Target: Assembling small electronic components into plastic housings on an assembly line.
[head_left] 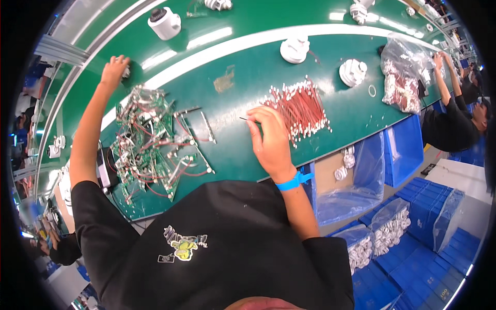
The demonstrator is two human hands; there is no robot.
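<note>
At the far left, my left hand (113, 71) reaches out with its fingers curled over a small greyish part (126, 71), most of which they hide. Over the middle of the green bench (237, 150), my right hand (271, 137) wears a blue wristband and pinches a thin dark stick-like piece (243, 118); its kind is too small to tell. Just beyond that hand lies a bundle of red wires with white connectors (299, 111). Between my arms is a tangled heap of green circuit boards with red wires (147, 139).
White round housings (295, 50) stand along a pale strip, with a white cylindrical unit (165, 24) beyond it. At right are a plastic bag of wired parts (403, 77), a blue bin (405, 150) and stacked blue crates (426, 206). A co-worker's arms (443, 77) reach near the bag.
</note>
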